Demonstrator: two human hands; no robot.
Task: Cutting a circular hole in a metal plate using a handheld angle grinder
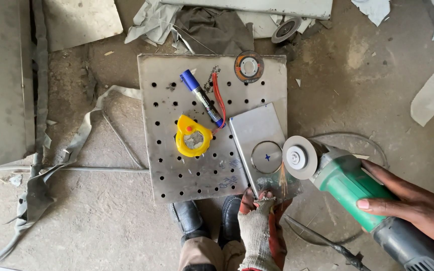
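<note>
We see a small metal sheet [258, 135] lying on the right part of a perforated metal plate [177, 170], a circle scribed on it with a blue cross in the middle. Our left hand [260, 226], in a worn grey and red glove, presses down on the near corner of that sheet at its 6 o'clock end, the fingers [263, 196] held together flat on the metal. Just at 3 o'clock from the sheet, the disc [300, 157] of a green angle grinder [350, 183] meets the sheet's right edge, and a few sparks [283, 181] fall near the glove. Our bare right hand [418, 206] wraps the grinder's green body, the fingers closed around it.

On the plate, at 9 o'clock from the sheet, sits a yellow tape measure [193, 136]. At 11 o'clock lies a blue marker [202, 98] with a red cord [220, 98] beside it, and at 12 o'clock a spare grinding disc [248, 66] rests near the plate's far edge. Another disc [286, 29] lies beyond the plate at 1 o'clock. Two dark shoes [204, 218] stand at the plate's near edge, just left of the glove. The plate rests on a dusty concrete floor [101, 221] strewn with metal strips [41, 185], rags [197, 25] and paper scraps [430, 98]
</note>
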